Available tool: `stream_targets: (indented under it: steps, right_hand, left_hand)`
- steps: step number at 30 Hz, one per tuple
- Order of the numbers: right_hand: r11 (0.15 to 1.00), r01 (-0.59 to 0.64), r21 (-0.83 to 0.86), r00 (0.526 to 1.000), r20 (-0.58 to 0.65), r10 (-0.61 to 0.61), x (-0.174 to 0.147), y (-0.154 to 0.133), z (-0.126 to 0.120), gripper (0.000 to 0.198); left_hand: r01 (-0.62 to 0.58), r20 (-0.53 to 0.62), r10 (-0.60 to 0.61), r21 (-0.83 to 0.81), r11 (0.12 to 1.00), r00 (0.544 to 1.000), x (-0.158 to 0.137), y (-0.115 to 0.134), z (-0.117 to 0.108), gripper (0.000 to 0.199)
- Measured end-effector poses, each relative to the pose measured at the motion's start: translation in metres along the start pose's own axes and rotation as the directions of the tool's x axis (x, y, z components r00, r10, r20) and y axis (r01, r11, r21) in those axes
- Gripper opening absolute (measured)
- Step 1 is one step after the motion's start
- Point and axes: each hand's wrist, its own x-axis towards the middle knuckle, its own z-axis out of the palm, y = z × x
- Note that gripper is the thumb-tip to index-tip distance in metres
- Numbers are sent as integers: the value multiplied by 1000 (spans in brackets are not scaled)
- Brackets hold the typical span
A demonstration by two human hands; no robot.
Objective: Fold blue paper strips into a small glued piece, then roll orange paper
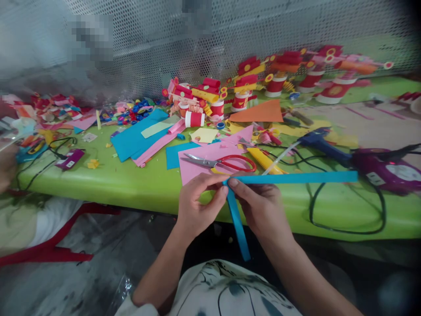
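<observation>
Both hands pinch blue paper strips over the table's front edge. One strip (305,177) stretches out flat to the right, and another length (238,226) hangs down between my hands. Whether these are two strips or one folded strip, I cannot tell. My left hand (199,208) closes thumb and fingertips on the blue paper where the lengths meet. My right hand (265,210) presses its thumb on the same spot, fingers underneath. Just beyond my hands, red-handled scissors (236,163) lie on a pink sheet (190,169). A yellow-handled tool (265,160) rests beside them.
A blue glue gun (329,142) and a purple corded box (388,169) are at right, with a looped black cable. Blue sheets (131,138) and several red cup models (241,101) stand farther back. At left is another person's hand (6,169).
</observation>
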Motion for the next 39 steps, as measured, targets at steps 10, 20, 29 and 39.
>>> stream_targets:
  steps: [10, 20, 29, 39]
  right_hand:
    - [999, -26, 43, 1000, 10, 26, 0, -3, 4, 8]
    - [999, -20, -29, 1000, -17, 19, -1, -3, 3, 6]
    - [981, 73, -178, 995, 76, -60, -3, -4, 0, 11]
    - [928, 93, -361, 990, 129, -49, 7, -3, -6, 17]
  left_hand:
    - [3, 69, -5, 33, 999, 998, 4, -3, -10, 23]
    - [114, 52, -112, -54, 992, 992, 3, -4, -7, 17]
    - [241, 31, -239, -114, 964, 970, 6, -1, -7, 14]
    - [196, -144, -189, 35, 980, 971, 1, -5, 1, 15]
